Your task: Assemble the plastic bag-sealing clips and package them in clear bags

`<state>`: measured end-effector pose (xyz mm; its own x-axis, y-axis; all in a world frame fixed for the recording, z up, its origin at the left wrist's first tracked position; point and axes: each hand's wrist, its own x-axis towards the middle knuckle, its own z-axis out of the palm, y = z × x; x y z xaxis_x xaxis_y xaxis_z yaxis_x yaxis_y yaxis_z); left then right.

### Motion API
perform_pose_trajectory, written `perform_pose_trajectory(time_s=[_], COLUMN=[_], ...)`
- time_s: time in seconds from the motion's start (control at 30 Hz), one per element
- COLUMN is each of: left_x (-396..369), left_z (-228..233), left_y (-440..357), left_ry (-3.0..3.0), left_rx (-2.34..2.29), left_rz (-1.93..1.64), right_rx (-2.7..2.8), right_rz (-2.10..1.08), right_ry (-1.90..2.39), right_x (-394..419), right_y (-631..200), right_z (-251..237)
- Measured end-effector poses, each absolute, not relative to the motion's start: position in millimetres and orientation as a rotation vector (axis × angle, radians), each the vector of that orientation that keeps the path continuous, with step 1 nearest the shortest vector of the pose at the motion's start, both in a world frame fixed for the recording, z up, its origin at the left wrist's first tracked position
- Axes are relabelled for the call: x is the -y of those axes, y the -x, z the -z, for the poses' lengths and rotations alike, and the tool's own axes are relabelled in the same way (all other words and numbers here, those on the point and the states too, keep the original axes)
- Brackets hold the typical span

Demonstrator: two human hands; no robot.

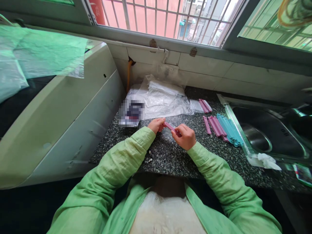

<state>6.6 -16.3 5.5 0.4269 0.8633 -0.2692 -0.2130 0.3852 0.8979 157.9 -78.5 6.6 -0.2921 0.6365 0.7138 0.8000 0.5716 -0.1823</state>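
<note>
While both hands pinch one pink clip stick (172,127) above the near counter (170,159), left hand (156,124) and right hand (185,136) fingers clamped on its ends, pink sticks (214,126) and blue sticks (229,130), too bunched to count, lie right.

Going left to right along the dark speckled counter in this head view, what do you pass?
White appliance → blurred packet → left hand → pink strip held in both hands → right hand → loose pink strips → teal strips → steel sink.
</note>
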Motion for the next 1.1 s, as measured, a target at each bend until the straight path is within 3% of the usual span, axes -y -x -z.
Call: perform_pose_trajectory(time_s=[1.1], left_x=[11.8], left_z=[-2.5], left_y=[0.1], left_ry=[-1.316], left_rx=[-0.797], left_rz=[-0.72], right_rx=[1.941], right_rz=[0.235], right_ry=[1.216], right_x=[78.2], right_y=[-161.3], right_z=[-12.2])
